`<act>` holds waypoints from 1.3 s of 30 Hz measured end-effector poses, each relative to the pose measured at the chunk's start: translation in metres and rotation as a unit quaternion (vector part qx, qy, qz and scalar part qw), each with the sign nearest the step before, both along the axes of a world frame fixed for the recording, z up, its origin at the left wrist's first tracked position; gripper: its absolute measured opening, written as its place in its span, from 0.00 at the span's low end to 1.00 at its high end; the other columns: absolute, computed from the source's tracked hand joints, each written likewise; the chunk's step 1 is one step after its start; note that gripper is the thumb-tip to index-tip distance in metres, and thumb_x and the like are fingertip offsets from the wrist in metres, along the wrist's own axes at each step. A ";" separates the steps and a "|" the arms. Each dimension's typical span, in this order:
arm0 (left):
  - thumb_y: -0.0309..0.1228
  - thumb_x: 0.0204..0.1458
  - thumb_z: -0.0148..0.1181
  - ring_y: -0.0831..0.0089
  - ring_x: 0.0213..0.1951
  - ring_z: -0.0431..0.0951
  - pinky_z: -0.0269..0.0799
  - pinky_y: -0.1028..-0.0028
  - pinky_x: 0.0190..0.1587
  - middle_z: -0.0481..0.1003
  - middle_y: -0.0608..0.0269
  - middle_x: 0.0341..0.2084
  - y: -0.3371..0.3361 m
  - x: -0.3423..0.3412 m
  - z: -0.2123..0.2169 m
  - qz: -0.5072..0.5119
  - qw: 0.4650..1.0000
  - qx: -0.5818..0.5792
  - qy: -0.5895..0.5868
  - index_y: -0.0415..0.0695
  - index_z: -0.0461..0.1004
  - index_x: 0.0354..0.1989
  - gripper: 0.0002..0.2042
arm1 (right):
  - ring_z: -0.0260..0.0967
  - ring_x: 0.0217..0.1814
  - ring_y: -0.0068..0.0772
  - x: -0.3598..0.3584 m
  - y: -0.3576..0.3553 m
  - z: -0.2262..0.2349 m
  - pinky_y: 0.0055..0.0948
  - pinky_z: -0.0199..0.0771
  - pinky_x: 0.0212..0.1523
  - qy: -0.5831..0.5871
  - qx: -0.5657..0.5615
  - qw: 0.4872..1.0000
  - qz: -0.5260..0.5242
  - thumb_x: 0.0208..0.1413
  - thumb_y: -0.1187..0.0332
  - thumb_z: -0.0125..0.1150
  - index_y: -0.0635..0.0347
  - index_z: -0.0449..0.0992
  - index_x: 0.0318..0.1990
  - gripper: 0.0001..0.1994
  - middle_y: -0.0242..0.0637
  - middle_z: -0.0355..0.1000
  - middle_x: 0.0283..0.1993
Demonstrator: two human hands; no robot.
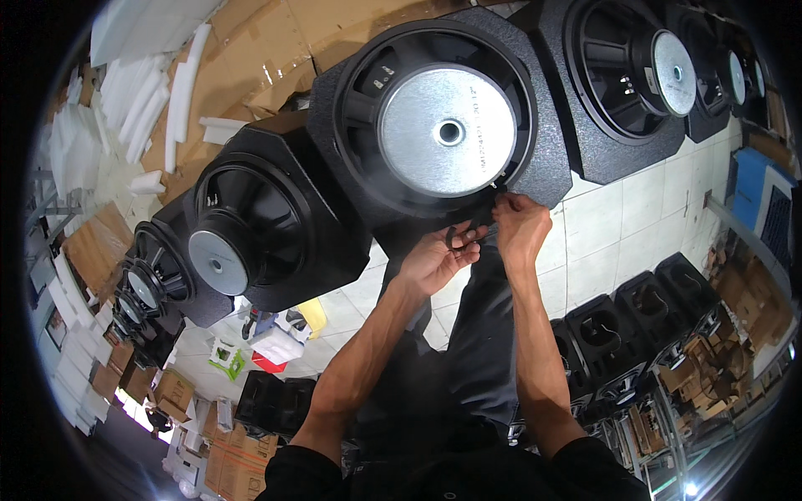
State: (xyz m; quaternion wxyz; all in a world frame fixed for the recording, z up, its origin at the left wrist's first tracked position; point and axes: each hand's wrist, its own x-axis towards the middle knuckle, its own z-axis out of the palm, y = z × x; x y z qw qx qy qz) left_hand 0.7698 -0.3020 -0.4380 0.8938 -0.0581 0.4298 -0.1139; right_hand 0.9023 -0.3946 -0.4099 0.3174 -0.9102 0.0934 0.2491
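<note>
In front of me a large speaker driver lies magnet side up on a black speaker cabinet with angled corners. A thin black strip or cable curls through the fingers of my left hand, which is partly closed, palm up, just below the cabinet's near edge. Beside it, my right hand has its fingertips pinched together at the near right rim of the driver. Whatever the right fingertips grip is too small to make out.
More cabinets with drivers on them, a left one and a right one, continue the row. Black empty cabinets stand on the tiled floor behind me. White foam strips and cardboard lie at the far left.
</note>
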 end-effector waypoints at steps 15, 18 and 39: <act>0.28 0.55 0.67 0.63 0.35 0.83 0.82 0.67 0.41 0.79 0.45 0.40 0.064 -0.006 0.022 -0.249 0.936 0.240 0.069 0.25 0.73 0.49 0.19 | 0.77 0.28 0.29 -0.041 0.008 -0.012 0.25 0.77 0.31 0.010 0.078 0.994 -0.072 0.55 0.77 0.63 0.78 0.81 0.36 0.08 0.46 0.79 0.28; 0.28 0.54 0.68 0.62 0.35 0.83 0.83 0.67 0.39 0.79 0.47 0.40 0.072 -0.008 0.027 -0.276 0.922 0.259 0.079 0.28 0.76 0.46 0.16 | 0.77 0.28 0.31 -0.045 0.013 -0.008 0.28 0.75 0.31 0.013 0.077 0.993 -0.086 0.55 0.76 0.63 0.77 0.81 0.36 0.08 0.48 0.79 0.27; 0.27 0.51 0.69 0.71 0.25 0.83 0.80 0.75 0.29 0.82 0.53 0.26 0.098 0.003 0.030 -0.379 0.774 0.497 0.096 0.30 0.81 0.38 0.11 | 0.78 0.28 0.33 -0.073 0.040 -0.005 0.31 0.74 0.33 -0.020 0.037 0.999 -0.015 0.52 0.74 0.66 0.74 0.81 0.35 0.08 0.49 0.80 0.27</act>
